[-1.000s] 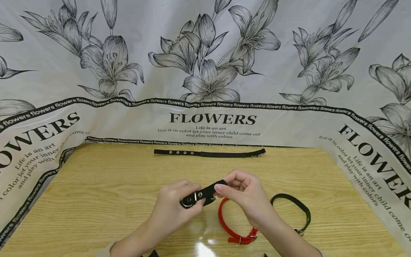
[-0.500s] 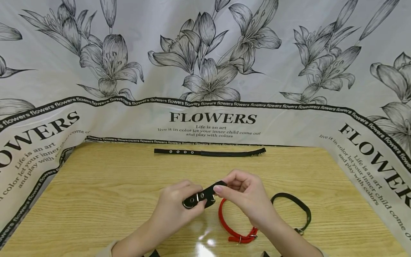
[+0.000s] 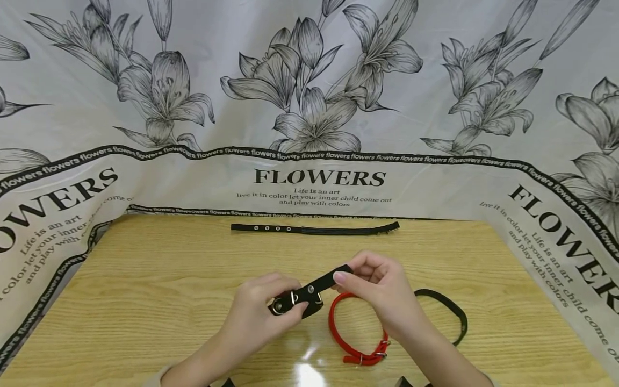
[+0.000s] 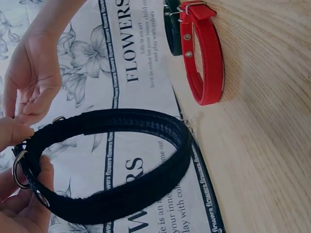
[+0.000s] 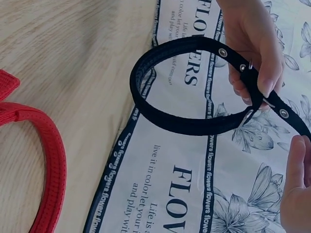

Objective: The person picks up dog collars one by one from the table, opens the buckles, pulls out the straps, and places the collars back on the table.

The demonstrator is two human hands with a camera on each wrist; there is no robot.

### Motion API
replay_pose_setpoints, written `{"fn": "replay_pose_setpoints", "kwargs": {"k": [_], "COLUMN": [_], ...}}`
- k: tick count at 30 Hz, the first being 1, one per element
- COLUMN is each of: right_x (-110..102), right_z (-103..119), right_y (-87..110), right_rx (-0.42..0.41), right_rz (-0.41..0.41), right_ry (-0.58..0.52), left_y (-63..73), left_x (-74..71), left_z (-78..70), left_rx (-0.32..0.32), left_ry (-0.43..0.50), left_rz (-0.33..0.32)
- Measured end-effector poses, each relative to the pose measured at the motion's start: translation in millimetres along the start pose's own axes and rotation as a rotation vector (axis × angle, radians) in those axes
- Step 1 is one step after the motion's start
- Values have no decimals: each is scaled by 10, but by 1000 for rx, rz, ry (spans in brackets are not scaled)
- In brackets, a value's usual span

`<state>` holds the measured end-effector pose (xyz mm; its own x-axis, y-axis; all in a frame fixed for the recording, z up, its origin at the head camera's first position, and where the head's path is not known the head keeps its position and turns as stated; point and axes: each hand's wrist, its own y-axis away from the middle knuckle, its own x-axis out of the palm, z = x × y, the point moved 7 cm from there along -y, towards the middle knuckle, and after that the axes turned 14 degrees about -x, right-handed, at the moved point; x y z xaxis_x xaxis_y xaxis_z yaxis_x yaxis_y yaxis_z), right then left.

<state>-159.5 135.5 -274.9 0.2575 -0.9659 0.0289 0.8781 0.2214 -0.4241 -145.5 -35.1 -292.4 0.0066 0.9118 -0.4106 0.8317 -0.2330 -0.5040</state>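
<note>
A black collar (image 3: 321, 282), closed into a loop through its metal buckle, is held up above the table between both hands. My left hand (image 3: 263, 303) pinches it at the buckle, thumb on the near side. The strap's free end, with a metal eyelet, runs up and right into my right hand (image 3: 384, 287), whose thumb and fingers pinch its tip. In the right wrist view the loop (image 5: 170, 124) hangs wide, with eyelets on both sides of the buckle. A D-ring (image 4: 19, 170) shows beside the fingers in the left wrist view.
A buckled red collar (image 3: 332, 328) lies on the wooden table (image 3: 159, 279), just below the right hand. Partly behind the right forearm lies a thin dark collar (image 3: 456, 307). At the back edge a black collar (image 3: 333, 231) lies straight, before a flower-printed cloth (image 3: 319, 177).
The right hand has moved up and right with the strap's end, and more strap now shows between the buckle and its fingers. The left hand keeps its hold almost in place.
</note>
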Motion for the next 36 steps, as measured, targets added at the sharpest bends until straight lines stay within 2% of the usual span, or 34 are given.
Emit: {"fn": "replay_pose_setpoints", "kwargs": {"k": [7, 12, 14, 16, 20, 23, 27, 30, 33, 36], "right_x": [-47, -45, -46, -45, -16, 27, 47, 49, 89, 146], "right_z": [-38, -38, -51, -78, -211, -334, -420, -404, -346, -292], "right_y": [3, -2, -2, 0, 42, 91, 116, 101, 79, 59], "right_rx": [-2, -15, -20, -22, 42, 109, 125, 64, -37, -106], "right_rz": [6, 42, 65, 98, 189, 260, 284, 285, 311, 317], "right_ry": [-126, -166, -161, -129, 14, 140, 253, 333, 406, 430], "left_y": [11, 20, 21, 23, 29, 39, 53, 56, 55, 54], "left_x": [-10, -14, -1, 11, 23, 28, 42, 54, 67, 96], "left_z": [16, 45, 89, 158, 286, 341, 354, 354, 364, 370], "left_rx": [-73, -128, -201, -306, -503, -592, -631, -631, -623, -607], "left_ry": [81, 112, 152, 204, 322, 364, 392, 406, 406, 414], "left_rz": [33, 51, 89, 126, 175, 189, 204, 208, 205, 211]}}
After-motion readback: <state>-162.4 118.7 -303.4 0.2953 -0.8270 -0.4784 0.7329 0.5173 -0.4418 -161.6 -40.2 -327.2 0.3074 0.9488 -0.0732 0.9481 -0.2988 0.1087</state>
